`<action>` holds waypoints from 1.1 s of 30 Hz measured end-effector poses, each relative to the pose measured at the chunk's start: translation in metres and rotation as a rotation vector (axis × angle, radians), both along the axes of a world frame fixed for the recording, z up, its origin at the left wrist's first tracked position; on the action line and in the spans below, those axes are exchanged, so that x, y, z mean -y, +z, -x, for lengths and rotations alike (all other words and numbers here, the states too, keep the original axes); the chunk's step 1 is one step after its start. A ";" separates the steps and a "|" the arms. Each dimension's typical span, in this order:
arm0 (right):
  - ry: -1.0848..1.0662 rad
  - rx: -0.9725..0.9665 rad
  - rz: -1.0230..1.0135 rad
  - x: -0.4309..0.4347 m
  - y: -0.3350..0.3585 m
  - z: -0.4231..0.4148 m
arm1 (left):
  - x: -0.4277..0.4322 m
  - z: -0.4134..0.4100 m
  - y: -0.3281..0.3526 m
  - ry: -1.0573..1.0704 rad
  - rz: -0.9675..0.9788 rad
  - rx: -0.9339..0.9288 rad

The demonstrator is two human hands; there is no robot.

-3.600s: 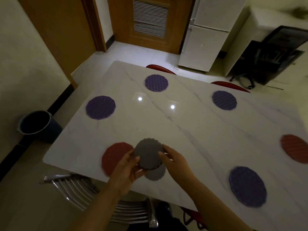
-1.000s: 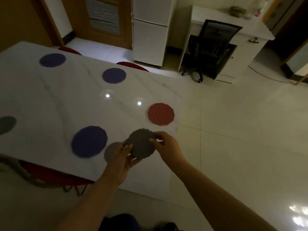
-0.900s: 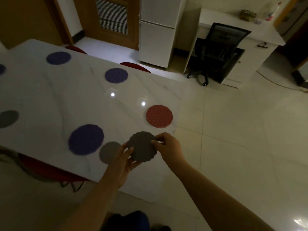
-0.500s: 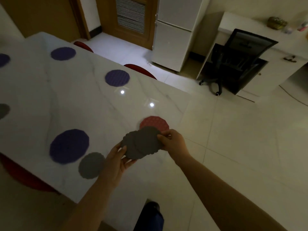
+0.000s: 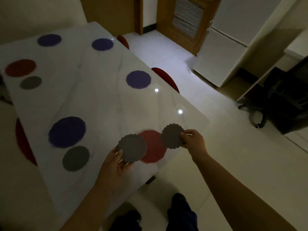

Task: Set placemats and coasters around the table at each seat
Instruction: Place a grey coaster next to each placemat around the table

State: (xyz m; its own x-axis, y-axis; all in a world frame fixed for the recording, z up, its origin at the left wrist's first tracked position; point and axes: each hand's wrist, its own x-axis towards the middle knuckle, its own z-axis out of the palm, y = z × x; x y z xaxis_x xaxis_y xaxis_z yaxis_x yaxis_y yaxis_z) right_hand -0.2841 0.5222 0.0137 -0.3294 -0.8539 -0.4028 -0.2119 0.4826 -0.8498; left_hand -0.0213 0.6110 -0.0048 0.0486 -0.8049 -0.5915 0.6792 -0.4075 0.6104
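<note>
My left hand (image 5: 116, 160) grips a grey scalloped coaster (image 5: 132, 150) over the left edge of a red placemat (image 5: 154, 147) at the white marble table's (image 5: 100, 100) near end. My right hand (image 5: 193, 141) pinches a second grey coaster (image 5: 172, 136) just above the placemat's right side. Whether more coasters lie stacked under the left one is hidden. Two grey coasters rest on the table: one (image 5: 75, 158) beside a purple placemat (image 5: 67, 131), another (image 5: 30, 82) beside a red placemat (image 5: 20, 67). Three more purple placemats (image 5: 138, 79) (image 5: 102, 44) (image 5: 49, 40) lie farther along.
Red chair seats (image 5: 165, 78) (image 5: 123, 41) (image 5: 25, 142) poke out along the table's sides. A white fridge (image 5: 233, 39) and a wooden door (image 5: 186, 19) stand beyond. A black office chair (image 5: 283, 100) sits under a desk at right. My feet (image 5: 181, 212) stand on the tiled floor.
I have walked round to the table's end. The coasters, held together half a second ago, are now apart, one in each hand, with the right one moved right over the red placemat.
</note>
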 end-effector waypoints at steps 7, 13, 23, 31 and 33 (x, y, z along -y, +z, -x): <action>0.258 -0.072 -0.118 0.062 -0.014 0.044 | -0.006 0.070 0.010 0.303 -0.007 -0.026; 0.436 -0.126 -0.151 0.091 -0.031 0.052 | -0.013 0.097 0.011 0.411 -0.025 0.031; 0.707 -0.463 -0.109 0.106 -0.040 0.057 | 0.001 0.100 0.013 0.420 -0.033 0.063; 0.724 -0.367 0.004 0.108 -0.015 0.065 | 0.034 0.111 0.024 0.320 -0.022 0.121; 0.740 -0.207 0.036 0.112 -0.001 0.061 | 0.047 0.123 0.027 0.286 0.011 0.132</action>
State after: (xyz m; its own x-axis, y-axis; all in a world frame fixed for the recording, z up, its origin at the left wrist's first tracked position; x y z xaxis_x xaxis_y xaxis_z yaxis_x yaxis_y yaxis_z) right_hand -0.3455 0.4100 0.0123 0.2668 -0.8927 -0.3633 -0.6254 0.1264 -0.7700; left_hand -0.1440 0.5636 0.0221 0.3495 -0.7535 -0.5568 0.6803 -0.2045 0.7038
